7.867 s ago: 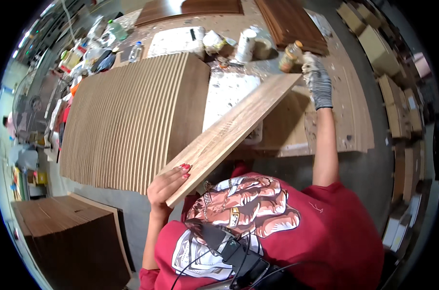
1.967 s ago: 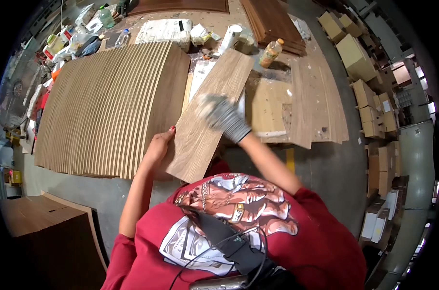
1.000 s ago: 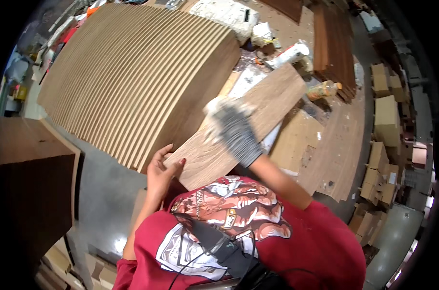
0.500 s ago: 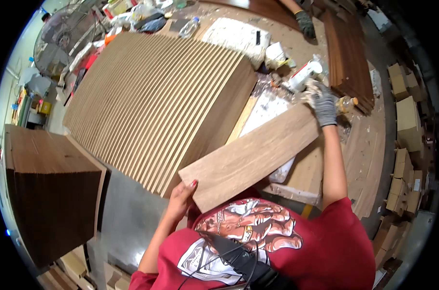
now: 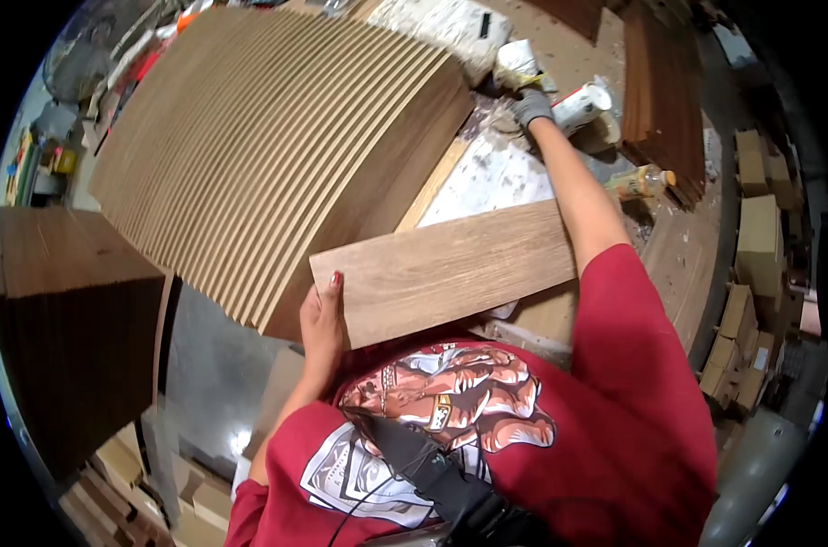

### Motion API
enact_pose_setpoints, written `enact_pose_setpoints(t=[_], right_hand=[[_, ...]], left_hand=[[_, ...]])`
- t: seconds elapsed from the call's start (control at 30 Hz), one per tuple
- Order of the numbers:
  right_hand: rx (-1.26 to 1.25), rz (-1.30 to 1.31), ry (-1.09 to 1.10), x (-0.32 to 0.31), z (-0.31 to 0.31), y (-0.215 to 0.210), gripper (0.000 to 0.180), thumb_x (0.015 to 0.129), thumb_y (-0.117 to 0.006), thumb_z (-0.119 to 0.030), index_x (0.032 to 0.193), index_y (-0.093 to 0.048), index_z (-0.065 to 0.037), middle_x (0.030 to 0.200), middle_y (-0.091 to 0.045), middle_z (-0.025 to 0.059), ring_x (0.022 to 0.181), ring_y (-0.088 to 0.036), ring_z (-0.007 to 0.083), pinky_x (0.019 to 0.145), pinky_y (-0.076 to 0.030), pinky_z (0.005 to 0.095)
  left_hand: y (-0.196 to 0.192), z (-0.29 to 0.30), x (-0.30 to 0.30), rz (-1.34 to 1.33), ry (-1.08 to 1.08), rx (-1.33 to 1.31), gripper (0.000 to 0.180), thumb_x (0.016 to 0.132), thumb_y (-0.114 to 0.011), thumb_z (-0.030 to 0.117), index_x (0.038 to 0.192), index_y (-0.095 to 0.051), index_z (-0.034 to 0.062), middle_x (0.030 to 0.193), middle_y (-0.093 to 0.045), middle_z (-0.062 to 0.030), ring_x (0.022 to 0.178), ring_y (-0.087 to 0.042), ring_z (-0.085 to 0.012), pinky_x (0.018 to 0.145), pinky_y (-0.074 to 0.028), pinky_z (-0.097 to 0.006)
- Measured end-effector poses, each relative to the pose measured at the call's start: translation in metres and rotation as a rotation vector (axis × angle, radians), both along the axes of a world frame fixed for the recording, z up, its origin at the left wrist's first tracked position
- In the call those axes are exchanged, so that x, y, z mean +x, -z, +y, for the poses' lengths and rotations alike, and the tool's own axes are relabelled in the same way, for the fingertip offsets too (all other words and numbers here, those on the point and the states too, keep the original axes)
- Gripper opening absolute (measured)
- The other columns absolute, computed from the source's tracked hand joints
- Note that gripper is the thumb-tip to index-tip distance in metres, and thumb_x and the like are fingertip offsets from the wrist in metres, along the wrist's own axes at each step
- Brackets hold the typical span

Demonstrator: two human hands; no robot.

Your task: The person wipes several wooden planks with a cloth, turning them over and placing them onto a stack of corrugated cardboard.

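Workshop bench (image 5: pixel 678 264) of worn wood, cluttered, glue-smeared white sheet (image 5: pixel 496 178) near its middle. Left hand (image 5: pixel 323 319), bare with red nails, grips the left end of a light brown rectangular wooden plank (image 5: pixel 446 269), thumb on top, fingers under and hidden. Plank lies roughly level across the person's chest, over the bench edge. Right hand (image 5: pixel 531 105) in a grey knit glove is stretched far forward, just beside a white cylindrical container (image 5: pixel 583 105) lying on its side; fingers bunched, can't tell whether they hold anything. Big fanned stack of light wooden boards (image 5: pixel 277 137) sits left of the plank, overlapping edges. Dark brown wooden block stack (image 5: pixel 67 310) far left. Amber plastic bottle (image 5: pixel 637 182) right of the forearm, dark boards (image 5: pixel 660 91) behind it.
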State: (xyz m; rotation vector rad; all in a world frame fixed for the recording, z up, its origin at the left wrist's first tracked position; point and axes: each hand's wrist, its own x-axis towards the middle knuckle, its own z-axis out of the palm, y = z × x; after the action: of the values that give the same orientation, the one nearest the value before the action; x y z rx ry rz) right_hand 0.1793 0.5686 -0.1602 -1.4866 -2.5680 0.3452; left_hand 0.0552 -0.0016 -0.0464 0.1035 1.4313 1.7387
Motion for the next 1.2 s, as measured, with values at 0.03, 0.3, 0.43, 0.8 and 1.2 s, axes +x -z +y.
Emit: enact_pose_setpoints(t=[0.03, 0.3, 0.43, 0.8, 1.2], right_hand=[[-0.051, -0.055, 0.028, -0.002, 0.005, -0.001, 0.064, 0.077, -0.069, -0.050, 0.121, -0.063, -0.006, 0.123, -0.061, 0.0239, 0.114, -0.058, 0.0387, 0.096, -0.047, 0.0423], [-0.115, 0.000, 0.106, 0.015, 0.000, -0.043, 0.046, 0.077, -0.071, -0.043, 0.107, -0.071, -0.008, 0.113, -0.067, 0.0178, 0.104, -0.065, 0.0332, 0.090, -0.050, 0.0384], [-0.764, 0.704, 0.237, 0.052, -0.041, -0.097, 0.030, 0.091, -0.065, -0.020, 0.117, -0.067, -0.007, 0.101, -0.070, 0.0071, 0.092, -0.067, 0.0227, 0.077, -0.055, 0.0372], [-0.790, 0.728, 0.026, 0.090, -0.206, -0.174, 0.051, 0.079, -0.078, -0.013, 0.125, -0.060, -0.002, 0.112, -0.066, 0.0106, 0.103, -0.063, 0.0225, 0.093, -0.054, 0.0329], [-0.396, 0.577, -0.106, 0.078, -0.272, -0.174, 0.057, 0.077, -0.070, 0.006, 0.130, -0.057, -0.009, 0.102, -0.065, 0.0037, 0.091, -0.061, 0.0137, 0.086, -0.052, 0.0274]], left_hand=[[-0.001, 0.002, 0.000, 0.032, 0.017, -0.037, 0.025, 0.099, -0.058, 0.020, 0.112, -0.059, -0.0024, 0.107, -0.067, -0.0066, 0.095, -0.060, -0.0097, 0.085, -0.047, -0.026], [-0.004, 0.008, 0.004, 0.113, 0.028, -0.047, 0.029, 0.091, -0.070, 0.012, 0.112, -0.059, -0.0045, 0.104, -0.067, -0.0077, 0.092, -0.061, -0.0111, 0.083, -0.050, -0.027], [-0.005, 0.006, 0.004, 0.069, 0.006, 0.004, 0.028, 0.091, -0.070, 0.012, 0.111, -0.059, -0.0045, 0.103, -0.067, -0.0080, 0.091, -0.062, -0.0115, 0.083, -0.050, -0.026], [0.016, 0.016, 0.000, -0.107, 0.092, 0.059, 0.032, 0.090, -0.068, 0.003, 0.116, -0.054, -0.0060, 0.109, -0.064, -0.0126, 0.096, -0.063, -0.0153, 0.087, -0.052, -0.029], [0.017, 0.024, 0.002, -0.028, 0.121, 0.160, 0.044, 0.085, -0.073, 0.005, 0.121, -0.049, -0.0059, 0.111, -0.063, -0.0144, 0.099, -0.062, -0.0177, 0.088, -0.050, -0.030]])
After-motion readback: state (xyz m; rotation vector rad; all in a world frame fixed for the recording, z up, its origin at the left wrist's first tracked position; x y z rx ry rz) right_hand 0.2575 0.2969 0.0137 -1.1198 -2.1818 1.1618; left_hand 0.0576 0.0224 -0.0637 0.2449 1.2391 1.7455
